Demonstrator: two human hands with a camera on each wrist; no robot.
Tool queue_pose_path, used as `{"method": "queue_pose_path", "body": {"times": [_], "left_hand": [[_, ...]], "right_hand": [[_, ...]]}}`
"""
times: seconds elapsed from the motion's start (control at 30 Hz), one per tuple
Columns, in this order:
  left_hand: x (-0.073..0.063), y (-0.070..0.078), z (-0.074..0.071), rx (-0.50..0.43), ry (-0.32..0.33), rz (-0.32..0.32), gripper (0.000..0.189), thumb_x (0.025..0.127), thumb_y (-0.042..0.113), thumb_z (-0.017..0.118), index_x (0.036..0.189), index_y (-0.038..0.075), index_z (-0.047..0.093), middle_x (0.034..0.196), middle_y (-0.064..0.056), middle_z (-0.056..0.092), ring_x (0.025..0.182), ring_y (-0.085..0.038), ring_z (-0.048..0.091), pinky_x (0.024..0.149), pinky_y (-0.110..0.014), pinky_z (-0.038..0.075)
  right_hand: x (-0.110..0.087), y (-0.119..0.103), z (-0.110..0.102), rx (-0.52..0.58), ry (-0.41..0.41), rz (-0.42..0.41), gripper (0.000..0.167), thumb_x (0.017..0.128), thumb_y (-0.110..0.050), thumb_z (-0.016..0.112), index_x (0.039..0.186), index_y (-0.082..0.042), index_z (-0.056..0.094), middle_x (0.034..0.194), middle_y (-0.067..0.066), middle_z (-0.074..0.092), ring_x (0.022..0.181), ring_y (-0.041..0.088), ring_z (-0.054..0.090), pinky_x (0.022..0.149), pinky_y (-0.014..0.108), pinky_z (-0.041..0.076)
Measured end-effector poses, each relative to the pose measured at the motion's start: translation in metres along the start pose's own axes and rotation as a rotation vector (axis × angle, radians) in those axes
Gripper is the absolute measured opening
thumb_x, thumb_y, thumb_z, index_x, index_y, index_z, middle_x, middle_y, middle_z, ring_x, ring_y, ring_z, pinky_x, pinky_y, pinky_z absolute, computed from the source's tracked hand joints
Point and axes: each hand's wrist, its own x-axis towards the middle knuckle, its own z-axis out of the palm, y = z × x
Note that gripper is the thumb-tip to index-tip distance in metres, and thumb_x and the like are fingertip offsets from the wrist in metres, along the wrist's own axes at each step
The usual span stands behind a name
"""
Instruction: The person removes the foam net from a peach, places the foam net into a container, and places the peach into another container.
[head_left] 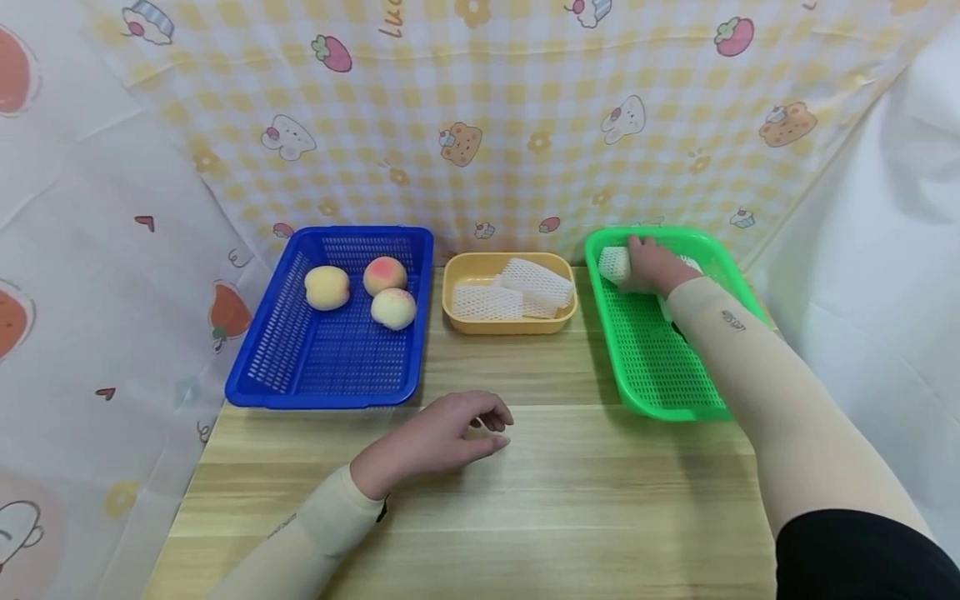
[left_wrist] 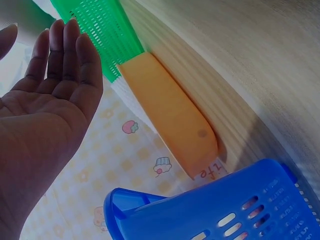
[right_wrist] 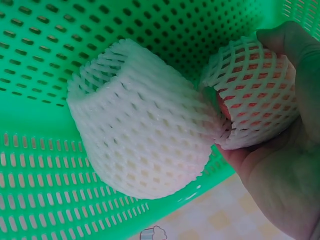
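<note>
My right hand [head_left: 654,267] is inside the green basket [head_left: 626,375]. It grips a peach in a white foam net [right_wrist: 257,95], reddish skin showing through the mesh, with the thumb over one side and the fingers beneath. Right beside it in the right wrist view lies another white foam net [right_wrist: 145,125], bulging round, one end gaping. My left hand [head_left: 450,429] hovers over the front of the table with fingers loosely bent and nothing in them. Its bare palm faces the camera in the left wrist view.
A blue basket [head_left: 322,392] on the left holds three bare peaches, one of them a reddish peach [head_left: 385,275]. Between the baskets stands a yellow tray [head_left: 510,327] with several flat foam nets [head_left: 487,302]. A patterned cloth [head_left: 510,100] hangs behind.
</note>
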Motion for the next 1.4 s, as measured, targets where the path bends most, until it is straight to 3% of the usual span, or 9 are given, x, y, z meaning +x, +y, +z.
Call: {"method": "queue_pose_path", "body": {"times": [0.2, 0.6, 0.8, 1.0, 1.2, 1.4], "left_hand": [[0.000, 0.001, 0.000, 0.003, 0.003, 0.016, 0.019, 0.107, 0.027, 0.076, 0.124, 0.019, 0.074, 0.119, -0.001, 0.077, 0.111, -0.008, 0.068, 0.100, -0.036, 0.059], [0.000, 0.002, 0.000, 0.009, -0.004, 0.010, 0.020, 0.106, 0.029, 0.077, 0.124, 0.021, 0.074, 0.113, 0.015, 0.073, 0.110, -0.005, 0.067, 0.100, -0.034, 0.059], [-0.001, 0.001, -0.001, 0.002, -0.006, -0.008, 0.020, 0.107, 0.031, 0.076, 0.125, 0.022, 0.074, 0.115, 0.014, 0.073, 0.111, -0.006, 0.067, 0.100, -0.035, 0.059], [-0.002, 0.000, -0.001, -0.002, -0.010, -0.005, 0.022, 0.107, 0.030, 0.076, 0.126, 0.019, 0.074, 0.119, 0.004, 0.076, 0.112, -0.010, 0.068, 0.102, -0.039, 0.059], [-0.003, -0.002, -0.001, -0.005, -0.006, -0.003, 0.023, 0.108, 0.030, 0.075, 0.127, 0.017, 0.074, 0.117, 0.008, 0.075, 0.112, -0.011, 0.068, 0.102, -0.040, 0.059], [-0.004, -0.002, -0.001, -0.006, -0.004, -0.002, 0.020, 0.108, 0.031, 0.075, 0.126, 0.021, 0.074, 0.119, 0.003, 0.076, 0.112, -0.012, 0.069, 0.100, -0.037, 0.059]], "right_hand": [[-0.005, -0.003, -0.004, -0.008, 0.001, 0.009, 0.103, 0.096, -0.027, 0.082, 0.165, 0.009, 0.015, 0.156, 0.047, 0.029, 0.135, 0.064, 0.047, 0.110, 0.077, 0.044], [-0.011, -0.004, -0.009, -0.020, 0.012, -0.005, 0.101, 0.098, -0.027, 0.079, 0.166, 0.009, 0.014, 0.154, 0.046, 0.032, 0.135, 0.063, 0.047, 0.109, 0.077, 0.045], [-0.028, -0.012, -0.018, 0.020, 0.029, -0.031, 0.104, 0.098, -0.029, 0.076, 0.169, 0.008, 0.009, 0.156, 0.045, 0.032, 0.129, 0.058, 0.051, 0.101, 0.075, 0.051], [-0.044, -0.010, -0.023, 0.081, 0.099, -0.112, 0.096, 0.097, -0.030, 0.079, 0.166, 0.007, 0.023, 0.153, 0.044, 0.038, 0.126, 0.056, 0.053, 0.098, 0.074, 0.051], [-0.062, -0.013, -0.028, 0.095, 0.166, -0.153, 0.091, 0.097, -0.033, 0.081, 0.164, 0.003, 0.031, 0.142, 0.036, 0.046, 0.116, 0.050, 0.057, 0.089, 0.069, 0.056], [-0.084, -0.020, -0.030, 0.091, 0.198, -0.192, 0.087, 0.099, -0.038, 0.082, 0.163, 0.000, 0.037, 0.141, 0.032, 0.049, 0.115, 0.046, 0.058, 0.089, 0.065, 0.055]]}}
